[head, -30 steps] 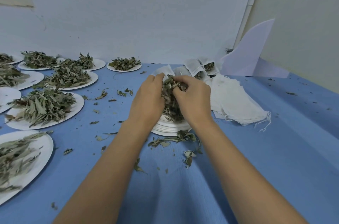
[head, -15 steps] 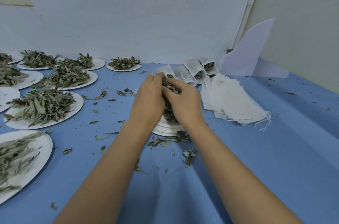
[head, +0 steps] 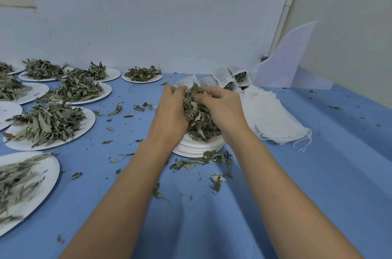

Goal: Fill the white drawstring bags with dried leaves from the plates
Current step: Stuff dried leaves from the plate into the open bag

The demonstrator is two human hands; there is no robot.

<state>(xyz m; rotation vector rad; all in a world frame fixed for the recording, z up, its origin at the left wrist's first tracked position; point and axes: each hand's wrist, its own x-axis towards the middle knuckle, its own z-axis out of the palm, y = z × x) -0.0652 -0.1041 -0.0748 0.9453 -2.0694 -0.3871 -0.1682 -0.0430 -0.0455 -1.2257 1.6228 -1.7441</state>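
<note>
left hand and right hand curl round dried leaves over the stack of plates, probably so crumbs drop there; empty bags lie right of it.

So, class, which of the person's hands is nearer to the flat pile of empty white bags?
Right. The right hand grips the leaf heap right beside the pile of empty bags; the left hand grips the heap's opposite side, farther away.

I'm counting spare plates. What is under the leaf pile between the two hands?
A stack of white plates; only its front rim edges show. The leaf pile, the left hand and the right hand cover its top, so the plate count cannot be told.
</note>
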